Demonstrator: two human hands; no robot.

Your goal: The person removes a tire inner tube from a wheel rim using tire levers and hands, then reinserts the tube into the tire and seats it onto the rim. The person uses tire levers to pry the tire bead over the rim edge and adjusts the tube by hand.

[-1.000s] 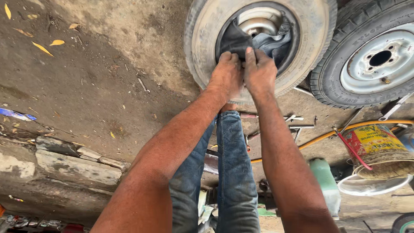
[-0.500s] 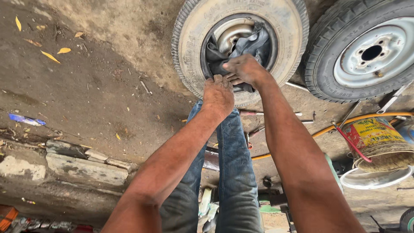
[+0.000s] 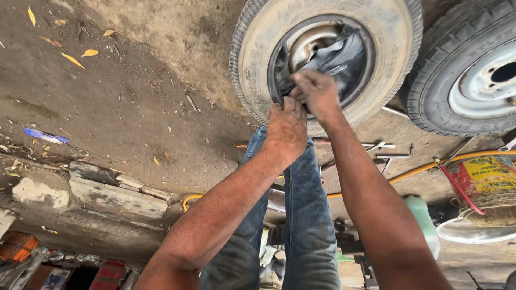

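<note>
Item: worn, dust-pale rubber tyre [image 3: 328, 48] on a grey steel rim [image 3: 309, 45], lying flat on the bare dirt ground [image 3: 134, 96], directly ahead of the person's outstretched arms.

Item: black rubber inner tube [image 3: 338, 56], bunched and folded in the well between rim and tyre bead. Its visible fold runs roughly from the near bead up and away toward the far side of the opening.

Left hand [image 3: 287, 126]: clenched at the near bead of the tyre, knuckles up; whether the fingers pinch the tube or only the tyre edge cannot be told.

Right hand [image 3: 317, 91]: the farther-reaching of the two, fingers curled closed on the black tube just inside the bead. The tube lies beyond and slightly right of this grip; the two hands are touching or nearly so.

Item: second tyre, dark with deep tread, on a light grey steel wheel [image 3: 473, 80], just beside the first, to its right.

Item: legs in blue denim jeans [image 3: 301, 215], extended between the arms toward the tyre.

Item: metal spanners and rods [image 3: 376, 150], loose on the ground near the tyres.

Item: orange hose [image 3: 419, 169], running across the ground.

Container: red and yellow tin pail [image 3: 484, 182] at far right; contents not visible.

Container: pale green plastic bottle [image 3: 422, 215], beside it; contents not discernible.

Item: blue scrap wrapper [image 3: 45, 136] and yellow fallen leaves [image 3: 72, 59], well apart to the left.
</note>
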